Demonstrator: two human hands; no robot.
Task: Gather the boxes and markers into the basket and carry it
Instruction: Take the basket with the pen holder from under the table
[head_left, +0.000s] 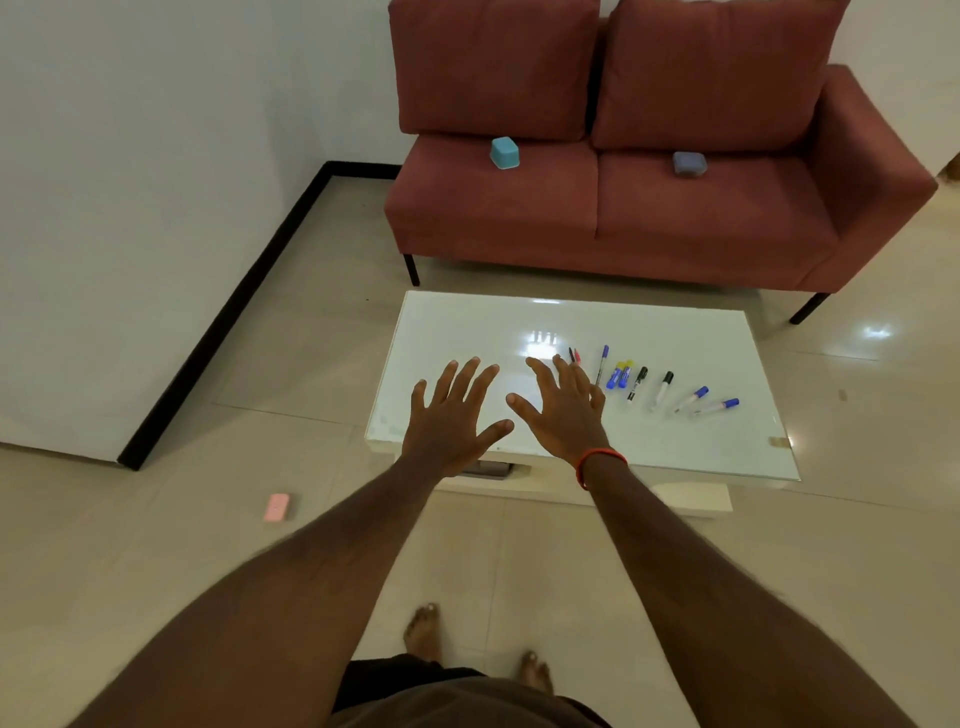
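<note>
Several markers and pens (641, 383) lie in a loose row on the white glass table (467, 322), right of centre. A turquoise box (504, 153) sits on the left seat of the sofa and a grey-blue box (689, 163) on the right seat. A pink box (277, 506) lies on the floor to the left. My left hand (452, 415) and my right hand (563, 408), with a red wristband, are stretched out over the table's near edge, fingers spread, holding nothing. The right hand hides part of the leftmost pens. No basket is in view.
The dark red two-seat sofa (623, 223) stands behind the table. A white wall with a black skirting (234, 306) runs along the left. My bare feet (423, 631) stand on the tiled floor in front of the table.
</note>
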